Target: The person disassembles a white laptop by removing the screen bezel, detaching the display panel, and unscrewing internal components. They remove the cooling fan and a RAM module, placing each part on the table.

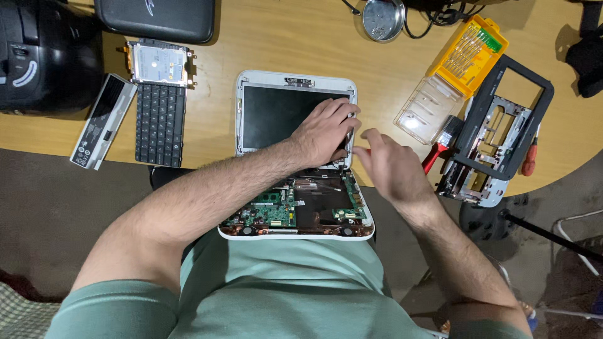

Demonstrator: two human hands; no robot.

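Observation:
A small white laptop [251,81] lies opened up at the table's edge, its dark screen flat and its green circuit board [270,210] bare below. My left hand [323,132] rests on the screen's right side, fingers curled over the bezel edge. My right hand [389,163] hovers just right of the screen's lower corner, fingers loosely bent; a red-handled tool [433,157] shows behind it, and I cannot tell whether the hand grips it.
A loose black keyboard [160,124], a hard drive [157,63] and a grey battery [100,119] lie left. A yellow bit case [468,53], a black laptop frame [502,125] and a metal bowl [380,17] sit right and back.

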